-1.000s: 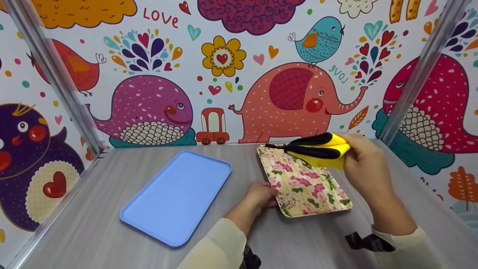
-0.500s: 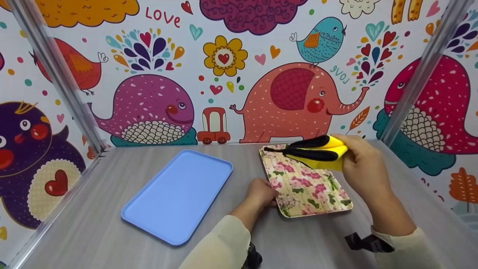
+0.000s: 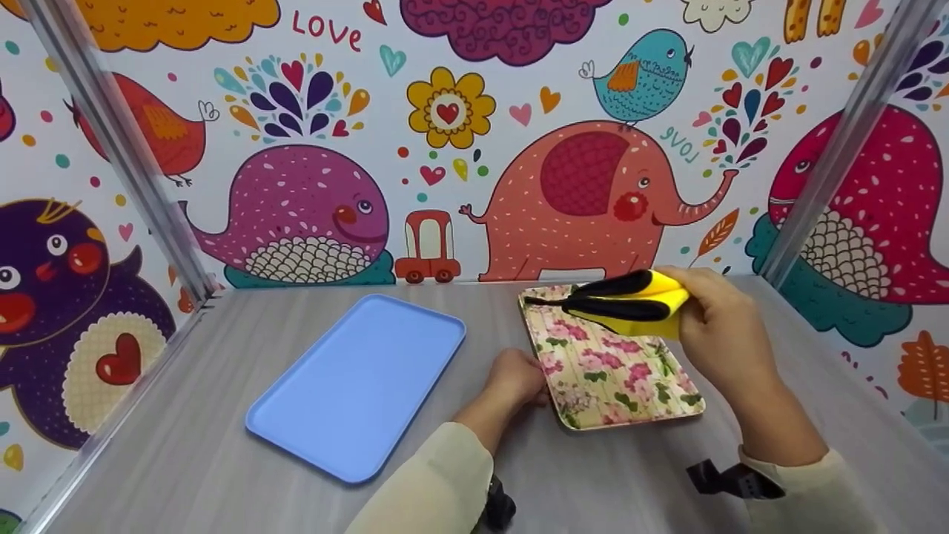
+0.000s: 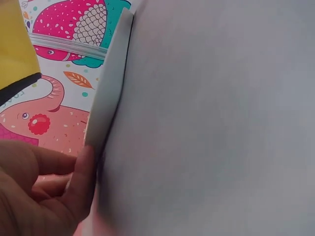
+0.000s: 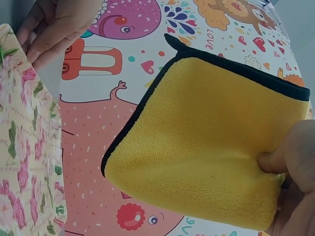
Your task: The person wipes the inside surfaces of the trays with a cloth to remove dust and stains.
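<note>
In the head view, my left hand [image 3: 517, 380] pinches the left edge of a floral tray [image 3: 612, 386], cream with pink flowers and green leaves. The left wrist view shows thumb and fingers of that hand [image 4: 54, 189] on the tray's pale rim [image 4: 109, 81]. My right hand [image 3: 730, 334] pinches a folded yellow cloth [image 3: 649, 323] with black edging, held above the tray's far part. Seen from the right wrist, the cloth [image 5: 197, 137] hangs from thumb and fingers, with a small black loop at one corner. The cloth hides part of the tray in the head view.
A plain blue tray [image 3: 359, 386] lies on the grey table [image 3: 200, 445], left of the floral one. Patterned wall panels [image 3: 445, 44] with cartoon animals enclose the back and sides, joined by metal corner posts [image 3: 130, 156].
The head view has shifted slightly, so the trays and wall sit a little further right. Both hands keep their holds on the floral tray and the cloth, almost still.
</note>
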A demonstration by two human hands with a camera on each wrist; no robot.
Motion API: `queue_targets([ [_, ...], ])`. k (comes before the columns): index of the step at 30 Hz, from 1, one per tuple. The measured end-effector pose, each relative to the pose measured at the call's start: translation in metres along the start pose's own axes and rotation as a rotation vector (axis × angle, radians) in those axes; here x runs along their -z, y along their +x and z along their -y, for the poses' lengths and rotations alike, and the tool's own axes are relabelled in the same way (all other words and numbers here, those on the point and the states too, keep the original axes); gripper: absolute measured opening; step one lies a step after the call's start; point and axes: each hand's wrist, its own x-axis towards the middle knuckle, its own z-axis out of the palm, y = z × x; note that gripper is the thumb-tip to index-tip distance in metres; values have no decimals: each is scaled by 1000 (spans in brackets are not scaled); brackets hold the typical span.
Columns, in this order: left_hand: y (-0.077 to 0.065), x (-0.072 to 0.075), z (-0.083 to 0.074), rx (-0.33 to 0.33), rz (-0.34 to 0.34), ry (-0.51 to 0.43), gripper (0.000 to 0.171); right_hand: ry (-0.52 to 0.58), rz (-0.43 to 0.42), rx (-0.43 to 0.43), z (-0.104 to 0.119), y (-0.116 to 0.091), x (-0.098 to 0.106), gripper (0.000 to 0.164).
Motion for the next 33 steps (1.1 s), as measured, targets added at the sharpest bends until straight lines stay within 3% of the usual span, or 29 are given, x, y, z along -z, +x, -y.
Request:
queue_targets([
  [3,-1,7,0,-4,6,-18,11,0,16,-2,0,0,0,34],
  [9,-4,28,-4,-24,-3,-139,23,-19,35,4,-2,-1,0,34],
  [16,-5,79,-7,-60,-80,-130,29,-14,48,4,-3,-1,-2,33],
  [24,2,139,10,-128,-268,63,43,-24,63,-4,-4,2,0,35],
  [33,-4,218,49,-175,-440,311,47,-17,63,-13,-5,2,-2,35],
])
